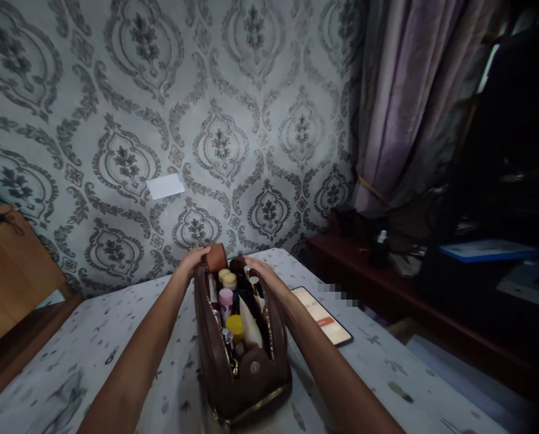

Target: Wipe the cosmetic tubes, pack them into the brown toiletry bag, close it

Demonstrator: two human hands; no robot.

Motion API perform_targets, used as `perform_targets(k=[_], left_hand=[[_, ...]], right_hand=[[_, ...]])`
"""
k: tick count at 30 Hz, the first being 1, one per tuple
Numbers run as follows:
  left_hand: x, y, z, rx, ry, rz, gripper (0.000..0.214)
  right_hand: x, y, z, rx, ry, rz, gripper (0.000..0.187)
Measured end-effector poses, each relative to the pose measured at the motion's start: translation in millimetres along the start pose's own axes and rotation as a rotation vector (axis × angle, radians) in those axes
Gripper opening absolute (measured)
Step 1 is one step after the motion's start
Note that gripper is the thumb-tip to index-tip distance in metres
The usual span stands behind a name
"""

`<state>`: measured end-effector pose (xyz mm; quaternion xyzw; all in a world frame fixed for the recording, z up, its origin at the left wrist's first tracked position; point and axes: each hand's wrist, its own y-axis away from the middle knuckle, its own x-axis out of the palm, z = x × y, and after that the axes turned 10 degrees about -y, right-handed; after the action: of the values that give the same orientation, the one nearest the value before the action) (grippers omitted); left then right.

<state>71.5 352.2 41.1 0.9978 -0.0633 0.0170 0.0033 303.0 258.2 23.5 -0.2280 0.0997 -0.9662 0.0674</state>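
Observation:
A dark brown leather bag (242, 386) stands on the bed, its zipped top gaping toward me. Inside are cosmetics: a pink-capped tube (226, 298), a yellow-lidded container (235, 327), a cream-coloured tube (250, 322), cream round caps (228, 279) and several bottles. At the bag's far left corner my left hand (194, 263) is closed on a tan-brown rounded leather piece (217, 257); whether it belongs to the bag I cannot tell. My right hand (264, 275) grips the far right rim, its fingertips partly hidden behind the edge.
A lit phone (323, 316) lies right of the bag on the patterned sheet (161, 386). To the right stands a dark red-brown table (355, 259) with a small bottle (382, 237) and a blue-edged item (488, 250). A wooden board (16, 271) is at left; patterned wallpaper lies behind.

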Motion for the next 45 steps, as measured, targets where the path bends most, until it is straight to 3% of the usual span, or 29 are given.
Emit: perform_targets(k=[9, 18, 26, 39, 45], left_hand=[[12.5, 33.2, -22.2, 0.247, 0.051, -0.034, 0.052], [21.0, 45.1, -39.8, 0.271, 0.012, -0.068, 0.044], [36.3, 49.3, -45.7, 0.357, -0.022, -0.139, 0.053], [44.2, 77.3, -52.7, 0.461, -0.225, -0.071, 0.034], [46.1, 93.9, -54.1, 0.474, -0.292, -0.012, 0.021]], right_hand=[[-4.2, -8.5, -7.0, -0.003, 0.005, 0.005, 0.041], [-4.4, -7.9, -4.3, -0.023, 0.063, 0.015, 0.041], [1.1, -1.6, 7.4, -0.045, 0.137, 0.062, 0.04], [11.3, 8.0, 21.7, -0.103, 0.223, 0.15, 0.044], [17.3, 18.2, 30.7, -0.155, 0.184, 0.264, 0.047]])
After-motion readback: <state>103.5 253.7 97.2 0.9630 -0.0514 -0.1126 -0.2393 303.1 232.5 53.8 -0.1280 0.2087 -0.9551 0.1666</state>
